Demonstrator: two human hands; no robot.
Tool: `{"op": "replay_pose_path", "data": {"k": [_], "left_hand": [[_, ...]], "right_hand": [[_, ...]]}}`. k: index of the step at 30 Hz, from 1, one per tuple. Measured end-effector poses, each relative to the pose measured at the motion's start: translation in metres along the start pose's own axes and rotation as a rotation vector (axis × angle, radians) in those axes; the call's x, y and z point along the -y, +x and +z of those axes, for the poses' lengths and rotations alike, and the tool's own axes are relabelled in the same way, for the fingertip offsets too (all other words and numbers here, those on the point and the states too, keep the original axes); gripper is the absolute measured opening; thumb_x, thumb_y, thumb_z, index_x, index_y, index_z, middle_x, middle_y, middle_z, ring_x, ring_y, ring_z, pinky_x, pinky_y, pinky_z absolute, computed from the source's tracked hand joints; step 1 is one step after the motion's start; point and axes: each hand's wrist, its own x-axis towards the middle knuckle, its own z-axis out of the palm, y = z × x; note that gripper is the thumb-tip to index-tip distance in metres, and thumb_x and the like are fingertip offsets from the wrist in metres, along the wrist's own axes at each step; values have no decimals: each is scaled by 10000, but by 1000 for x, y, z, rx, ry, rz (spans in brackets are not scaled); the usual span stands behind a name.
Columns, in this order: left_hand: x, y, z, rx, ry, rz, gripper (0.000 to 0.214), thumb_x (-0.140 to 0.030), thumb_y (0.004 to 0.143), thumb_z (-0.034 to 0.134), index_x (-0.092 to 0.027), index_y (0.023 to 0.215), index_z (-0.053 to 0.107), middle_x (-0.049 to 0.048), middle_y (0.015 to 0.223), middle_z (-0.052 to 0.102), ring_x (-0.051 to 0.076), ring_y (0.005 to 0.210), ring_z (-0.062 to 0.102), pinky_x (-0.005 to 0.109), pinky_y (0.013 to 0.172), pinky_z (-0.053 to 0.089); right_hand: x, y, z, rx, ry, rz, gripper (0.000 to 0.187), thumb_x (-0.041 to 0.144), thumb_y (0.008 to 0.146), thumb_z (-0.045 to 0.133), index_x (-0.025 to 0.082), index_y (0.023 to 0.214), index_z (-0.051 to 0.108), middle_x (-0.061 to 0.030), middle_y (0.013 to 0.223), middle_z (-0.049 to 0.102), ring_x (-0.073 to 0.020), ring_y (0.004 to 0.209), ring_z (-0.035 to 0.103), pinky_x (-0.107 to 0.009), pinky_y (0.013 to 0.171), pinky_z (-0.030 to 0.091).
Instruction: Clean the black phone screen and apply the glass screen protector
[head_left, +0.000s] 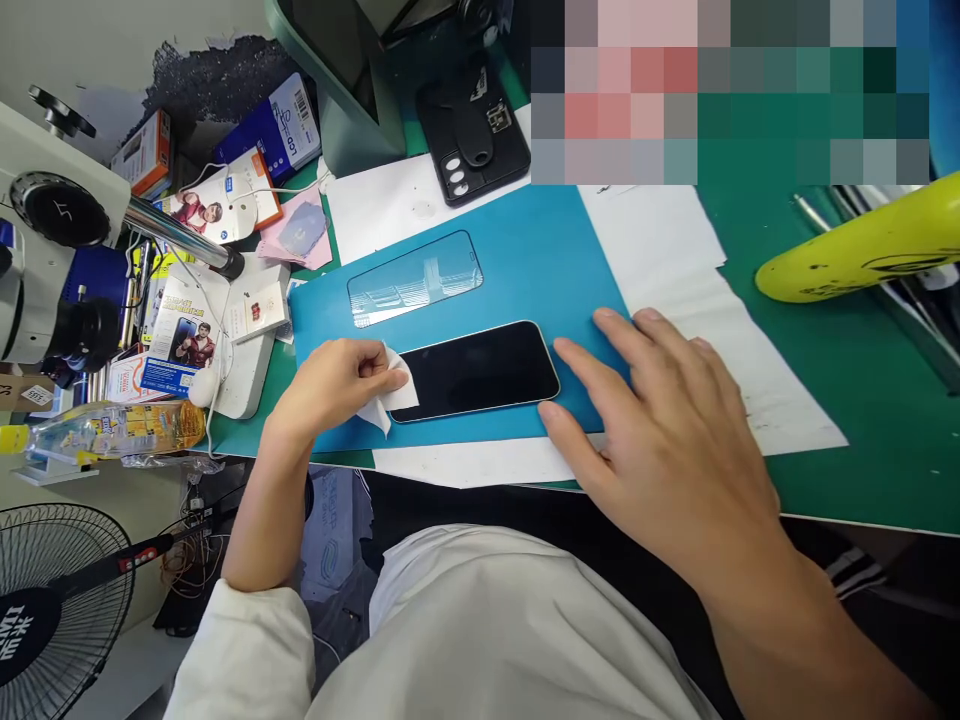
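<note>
At the far left I see a stereo microscope (52, 260), with a floor fan (45, 600) below the edge of the surface and a plastic bottle (112, 428) lying on its side between them. Next comes my left hand (334, 385), its fingers (375, 365) pinched together on a white wipe (394, 395) that is pressed to the left end of the smartphone (476, 370). The phone lies face up, its screen dark, on a blue mat (525, 260). Just behind it on the same mat lies a glass screen protector (415, 278). Further back is a black phone case (474, 125). My right hand (667, 420) rests palm down, fingers (600, 370) spread apart, with thumb and forefinger at the phone's right end. It grips nothing. White paper (675, 260) lies under it on the green surface (862, 400), and a yellow handle (862, 250) lies at the far right.
</note>
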Motion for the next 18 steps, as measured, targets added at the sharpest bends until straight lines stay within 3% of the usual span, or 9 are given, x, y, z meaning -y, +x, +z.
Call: {"op": "replay_pose_path", "data": {"k": [6,12,18], "left_hand": [[8,-3,-3,10,-15,-48,389,-459,874,652,-196,626,509,-51,587,409,103,578,361,265,556,245],[1,-5,3,-22,-4,-16,385,-417,881,637,-201,615,462,-52,589,379,105,573,335,265,553,236],[10,-19,7,-47,-79,-72,391,-462,898,628,-210,655,454,-56,602,371,110,587,327,256,561,264]], "right_hand": [[0,0,-1,4,38,-3,600,301,996,545,225,1576,414,-201,1610,452,-480,1493,390,-706,1159,375],[1,0,-2,18,47,-2,601,290,993,547,226,1576,416,-201,1624,430,-486,1498,379,-707,1167,363],[1,0,-2,32,38,18,581,297,1004,517,220,1572,424,-169,1636,419,-438,1523,355,-663,1187,361]]}}
